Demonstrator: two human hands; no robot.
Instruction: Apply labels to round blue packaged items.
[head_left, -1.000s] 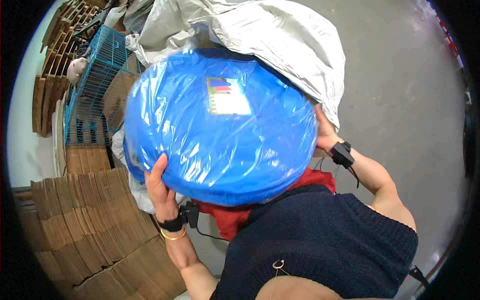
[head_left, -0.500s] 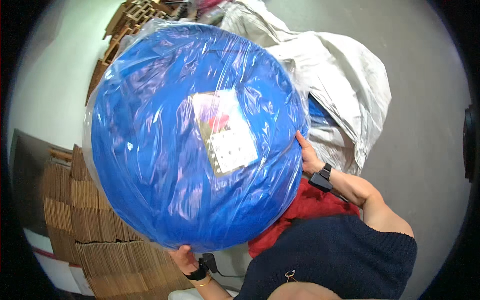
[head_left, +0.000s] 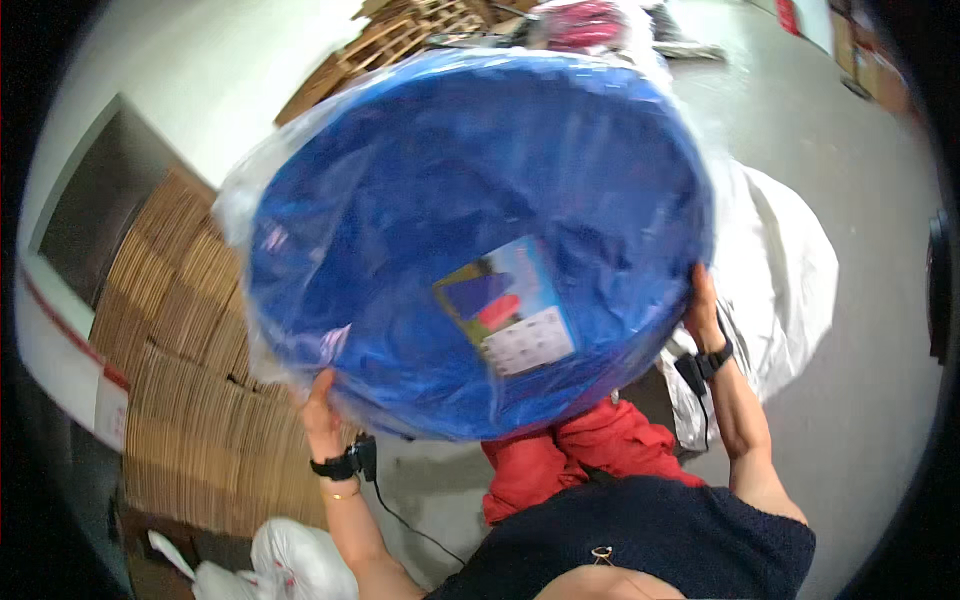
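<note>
A large round blue disc (head_left: 420,190) in a clear plastic bag is held up in front of me, its kind not plain. A printed picture sheet (head_left: 510,310) shows through the plastic on its near half. My left hand (head_left: 322,412) is closed on the disc's lower left edge, thumb on the front. On the right edge my right hand (head_left: 705,310) grips it, fingers mostly hidden behind. Loose clear plastic (head_left: 240,215) sticks out past the left rim.
Stacks of flat cardboard (head_left: 215,430) stand at left, with white bags (head_left: 300,560) near me. A big white sack (head_left: 790,280) lies at right behind the disc. Wooden pallets (head_left: 400,40) and a pink wrapped bundle (head_left: 580,25) are at the back.
The disc has shifted right and tilted, so it looks flatter, and its sheet has turned. Both hands have moved with it, the left one up along the rim. The view has swung too.
</note>
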